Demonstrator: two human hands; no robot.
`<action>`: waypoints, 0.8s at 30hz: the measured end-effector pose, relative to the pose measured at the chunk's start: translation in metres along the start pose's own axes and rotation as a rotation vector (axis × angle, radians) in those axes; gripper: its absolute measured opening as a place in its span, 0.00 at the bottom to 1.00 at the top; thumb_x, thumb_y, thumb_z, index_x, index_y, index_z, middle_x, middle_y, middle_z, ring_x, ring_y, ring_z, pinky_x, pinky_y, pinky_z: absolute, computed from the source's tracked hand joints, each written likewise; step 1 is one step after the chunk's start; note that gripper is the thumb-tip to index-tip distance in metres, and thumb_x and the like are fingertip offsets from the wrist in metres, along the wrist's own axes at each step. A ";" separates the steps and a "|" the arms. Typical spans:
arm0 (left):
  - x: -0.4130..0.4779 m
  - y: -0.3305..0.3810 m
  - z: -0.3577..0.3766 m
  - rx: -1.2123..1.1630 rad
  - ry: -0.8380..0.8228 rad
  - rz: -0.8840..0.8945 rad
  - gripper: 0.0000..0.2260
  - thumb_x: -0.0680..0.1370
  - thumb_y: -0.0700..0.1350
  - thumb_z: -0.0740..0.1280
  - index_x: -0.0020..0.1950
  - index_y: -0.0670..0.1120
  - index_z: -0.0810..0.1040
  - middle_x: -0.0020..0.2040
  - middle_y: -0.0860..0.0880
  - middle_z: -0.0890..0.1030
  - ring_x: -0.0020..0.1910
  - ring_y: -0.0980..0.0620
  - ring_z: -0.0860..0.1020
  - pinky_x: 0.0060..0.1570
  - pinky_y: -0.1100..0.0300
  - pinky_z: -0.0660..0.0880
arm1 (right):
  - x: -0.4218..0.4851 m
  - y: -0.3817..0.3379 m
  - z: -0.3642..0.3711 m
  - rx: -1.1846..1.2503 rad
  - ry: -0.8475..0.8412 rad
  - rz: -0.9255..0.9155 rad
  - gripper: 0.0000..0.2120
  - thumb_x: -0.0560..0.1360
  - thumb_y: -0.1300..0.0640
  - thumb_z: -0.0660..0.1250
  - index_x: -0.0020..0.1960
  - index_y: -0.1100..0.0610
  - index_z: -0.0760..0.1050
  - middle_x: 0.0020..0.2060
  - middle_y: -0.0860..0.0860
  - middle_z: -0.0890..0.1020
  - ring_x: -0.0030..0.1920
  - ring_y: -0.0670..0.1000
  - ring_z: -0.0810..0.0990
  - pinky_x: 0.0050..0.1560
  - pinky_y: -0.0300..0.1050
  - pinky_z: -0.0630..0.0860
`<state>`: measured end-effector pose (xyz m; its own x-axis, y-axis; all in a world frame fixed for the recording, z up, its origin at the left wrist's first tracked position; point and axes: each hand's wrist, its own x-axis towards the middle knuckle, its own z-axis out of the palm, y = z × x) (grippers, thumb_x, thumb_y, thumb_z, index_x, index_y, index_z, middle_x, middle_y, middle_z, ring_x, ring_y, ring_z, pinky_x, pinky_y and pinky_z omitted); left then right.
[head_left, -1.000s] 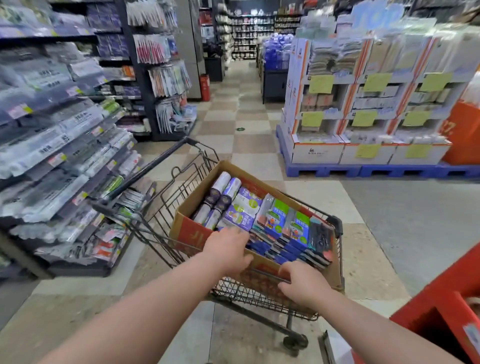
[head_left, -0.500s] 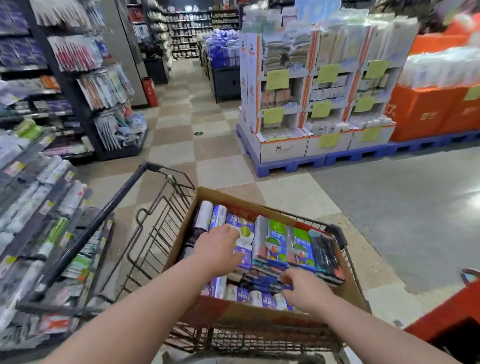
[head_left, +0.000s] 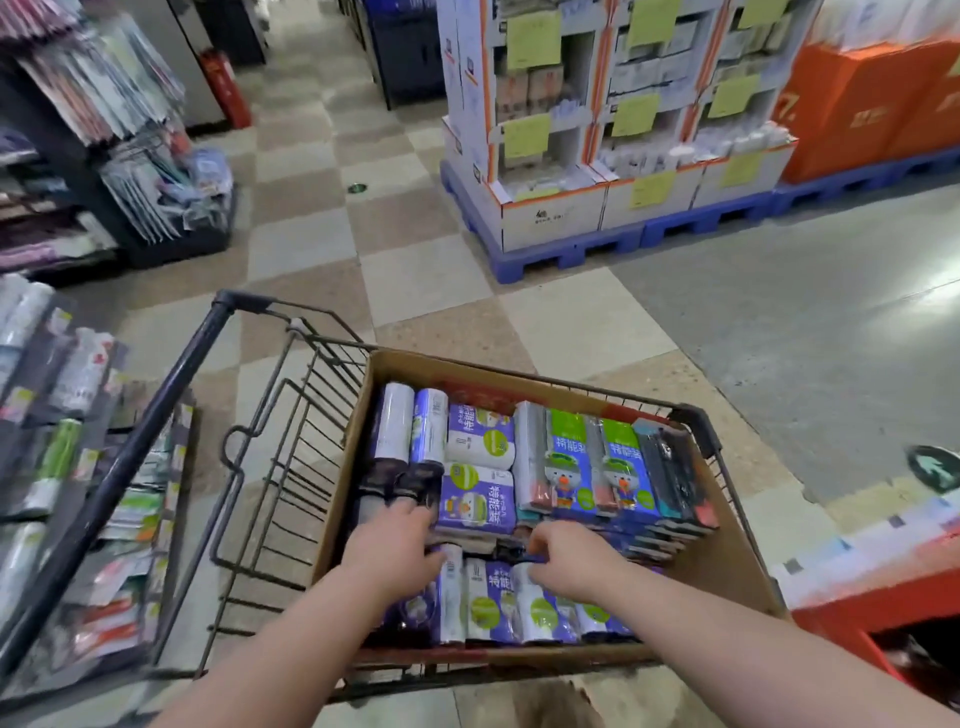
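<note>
Both hands reach down into a cardboard box (head_left: 724, 564) that sits in a wire shopping cart (head_left: 291, 467). The left hand (head_left: 395, 545) lies palm down, its fingers (head_left: 410, 512) fairly straight and resting on the dark ends of two long rolls (head_left: 410, 426) that stretch away ahead of it. Its thumb touches the top of the near row of purple-and-white packs (head_left: 493, 603), which stands under and between the two wrists.

The right hand (head_left: 569, 564) is just beside the left. Its fingers are curled, with the tips dipping into the gap ahead of that near row. Whether they have hold of a pack cannot be told.

Ahead of the right hand stand green-and-blue packs (head_left: 569, 462), with dark slim packs (head_left: 670, 467) further to its right. Left of the left arm, beyond the cart's handle bar (head_left: 156, 441), is a shelf of packaged goods (head_left: 52, 467). Well ahead of both hands, a display of cartons stands on blue pallets (head_left: 571, 254).
</note>
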<state>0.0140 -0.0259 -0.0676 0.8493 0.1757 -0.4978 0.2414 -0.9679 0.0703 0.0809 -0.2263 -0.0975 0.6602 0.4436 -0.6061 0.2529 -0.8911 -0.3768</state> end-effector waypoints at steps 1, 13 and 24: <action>0.002 -0.003 0.003 -0.006 -0.016 -0.012 0.21 0.78 0.58 0.61 0.67 0.49 0.68 0.67 0.49 0.69 0.67 0.47 0.68 0.61 0.53 0.70 | 0.009 -0.002 0.003 0.009 -0.031 -0.013 0.13 0.75 0.52 0.64 0.59 0.53 0.74 0.58 0.52 0.79 0.58 0.55 0.77 0.50 0.44 0.72; 0.036 -0.012 0.023 -0.088 -0.078 -0.127 0.20 0.79 0.57 0.60 0.69 0.51 0.68 0.67 0.51 0.69 0.66 0.50 0.70 0.61 0.56 0.70 | 0.100 -0.030 0.044 1.383 -0.389 0.593 0.31 0.75 0.36 0.62 0.67 0.58 0.66 0.60 0.61 0.76 0.61 0.59 0.77 0.54 0.50 0.73; 0.063 -0.003 0.008 -0.214 0.155 -0.115 0.13 0.78 0.52 0.62 0.59 0.48 0.75 0.58 0.50 0.75 0.58 0.49 0.76 0.54 0.53 0.73 | 0.091 -0.044 0.066 1.924 -0.121 0.695 0.20 0.75 0.51 0.71 0.61 0.62 0.73 0.50 0.60 0.83 0.44 0.55 0.82 0.36 0.42 0.76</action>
<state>0.0635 -0.0135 -0.1059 0.8681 0.3235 -0.3765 0.4200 -0.8830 0.2098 0.0828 -0.1404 -0.1820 0.2353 0.2201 -0.9467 -0.9363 0.3128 -0.1600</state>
